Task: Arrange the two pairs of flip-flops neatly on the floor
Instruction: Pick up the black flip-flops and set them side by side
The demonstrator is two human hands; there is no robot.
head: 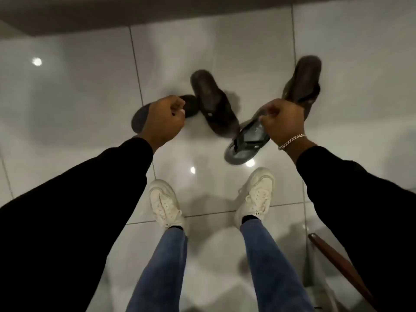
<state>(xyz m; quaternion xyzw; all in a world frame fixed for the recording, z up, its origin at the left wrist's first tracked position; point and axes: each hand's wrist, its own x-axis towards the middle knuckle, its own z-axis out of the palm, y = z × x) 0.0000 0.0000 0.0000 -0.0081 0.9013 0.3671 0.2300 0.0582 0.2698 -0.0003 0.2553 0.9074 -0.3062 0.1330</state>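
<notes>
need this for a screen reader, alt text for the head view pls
Seen from above, a person's right hand grips two flip-flops while the left hand reaches over another; a fourth lies between them on glossy white floor tiles.

Four dark flip-flops crowd the middle of the floor (78, 91): a brown one (213, 102) lies between the hands, another (144, 115) sits under the left hand (162, 120), and two are bunched at the right hand (281, 120). White sneakers (164, 203) block the near side. Open tile lies far left and far right; a wall base (135, 16) closes the far edge.
</notes>
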